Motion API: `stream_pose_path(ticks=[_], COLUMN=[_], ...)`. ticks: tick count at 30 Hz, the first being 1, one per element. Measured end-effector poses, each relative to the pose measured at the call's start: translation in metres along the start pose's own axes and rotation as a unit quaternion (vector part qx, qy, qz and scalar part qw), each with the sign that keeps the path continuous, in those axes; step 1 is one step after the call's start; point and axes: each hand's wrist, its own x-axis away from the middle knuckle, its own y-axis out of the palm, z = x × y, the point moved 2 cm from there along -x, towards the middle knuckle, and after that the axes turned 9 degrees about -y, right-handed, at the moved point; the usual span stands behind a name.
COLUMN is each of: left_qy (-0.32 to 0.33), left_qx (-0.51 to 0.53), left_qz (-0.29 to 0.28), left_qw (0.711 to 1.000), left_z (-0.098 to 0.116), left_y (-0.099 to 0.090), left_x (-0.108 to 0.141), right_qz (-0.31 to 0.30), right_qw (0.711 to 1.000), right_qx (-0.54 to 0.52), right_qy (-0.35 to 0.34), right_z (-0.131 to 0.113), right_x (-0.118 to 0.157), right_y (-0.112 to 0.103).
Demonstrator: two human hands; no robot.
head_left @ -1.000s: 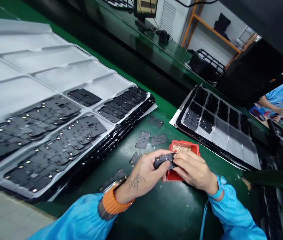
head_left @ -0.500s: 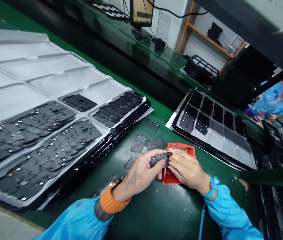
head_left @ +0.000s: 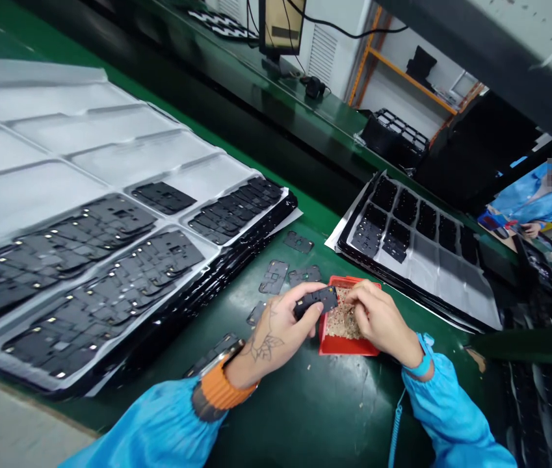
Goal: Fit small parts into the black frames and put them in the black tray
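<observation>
My left hand (head_left: 283, 325) is closed around a thin black plastic plate (head_left: 322, 300) with small cut-outs and a few gold-coloured dots. The plate is tilted beside the left rim of a red bin (head_left: 348, 346). Many tiny beige pieces (head_left: 341, 324) lie in the bin. Over its right side is my right hand (head_left: 383, 322), the fingers curled in a pinch above the pieces. Whatever the fingertips may hold is too small to make out. Several similar loose black plates (head_left: 274, 277) lie on the green table just beyond my left hand.
A large tray (head_left: 217, 250) on the left has white-lined compartments, several filled with overlapping black plates. Another tray (head_left: 417, 273) of black parts lies at the right. Behind stand a monitor (head_left: 280, 29) and a black crate (head_left: 395, 136). A person in blue (head_left: 524, 195) works at far right.
My right hand has moved right, away from the plate, and is now over the bin's pieces. My left hand still holds the plate, now turned slightly. The view has shifted a little.
</observation>
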Motion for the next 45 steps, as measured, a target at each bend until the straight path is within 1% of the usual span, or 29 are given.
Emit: stream_pose_path(ticks=[5, 9, 11, 14, 18, 19, 22, 23, 24, 27, 29, 33, 38, 42, 45], left_qy=[-0.019, -0.020, -0.014, -0.012, -0.020, -0.021, -0.026, -0.027, -0.027, -0.020, -0.017, -0.012, 0.007, 0.024, 0.035], left_qx=[0.077, 0.066, 0.058, 0.056, 0.086, 0.093, 0.126, 0.141, 0.154, 0.171, 0.160, 0.122, 0.043, -0.022, -0.048], left_qz=[0.008, 0.012, 0.015, 0.008, -0.015, -0.020, -0.032, -0.036, -0.043, -0.065, -0.075, -0.070, -0.050, -0.034, -0.031], left_qw=[0.997, 0.998, 0.998, 0.998, 0.996, 0.995, 0.991, 0.989, 0.987, 0.983, 0.984, 0.990, 0.998, 0.999, 0.998], left_z=[0.001, 0.002, 0.002, 0.002, 0.006, 0.007, 0.008, 0.008, 0.007, 0.004, 0.002, -0.002, -0.004, -0.002, 0.001], left_y=[0.001, 0.002, 0.001, 0.001, 0.001, 0.001, 0.005, 0.006, 0.008, 0.013, 0.016, 0.018, 0.019, 0.017, 0.016], left_x=[-0.002, -0.002, -0.003, -0.002, -0.001, -0.001, 0.001, 0.001, 0.002, 0.005, 0.007, 0.010, 0.012, 0.013, 0.013], right_qz=[-0.038, -0.097, -0.099, -0.065, -0.044, -0.021, 0.097, 0.119, 0.122, 0.059, 0.034, 0.027, 0.005, -0.012, -0.020], right_qw=[0.999, 0.995, 0.995, 0.998, 0.998, 0.999, 0.995, 0.991, 0.990, 0.988, 0.986, 0.985, 0.985, 0.986, 0.986], right_qx=[0.002, -0.017, -0.018, -0.022, -0.041, -0.035, 0.001, 0.008, 0.010, 0.010, 0.020, 0.034, 0.059, 0.062, 0.065], right_qy=[0.020, 0.015, 0.009, 0.002, -0.007, -0.013, -0.035, -0.053, -0.074, -0.144, -0.161, -0.166, -0.159, -0.152, -0.152], right_z=[0.002, -0.001, -0.001, -0.001, -0.004, -0.006, -0.015, -0.019, -0.023, -0.033, -0.035, -0.035, -0.041, -0.047, -0.049], right_x=[0.001, -0.001, -0.002, -0.001, -0.002, -0.003, -0.006, -0.007, -0.007, -0.007, -0.005, -0.004, -0.005, -0.006, -0.006], right_y=[0.002, 0.000, 0.000, -0.002, -0.003, -0.004, -0.005, -0.004, -0.001, 0.011, 0.017, 0.021, 0.018, 0.017, 0.017])
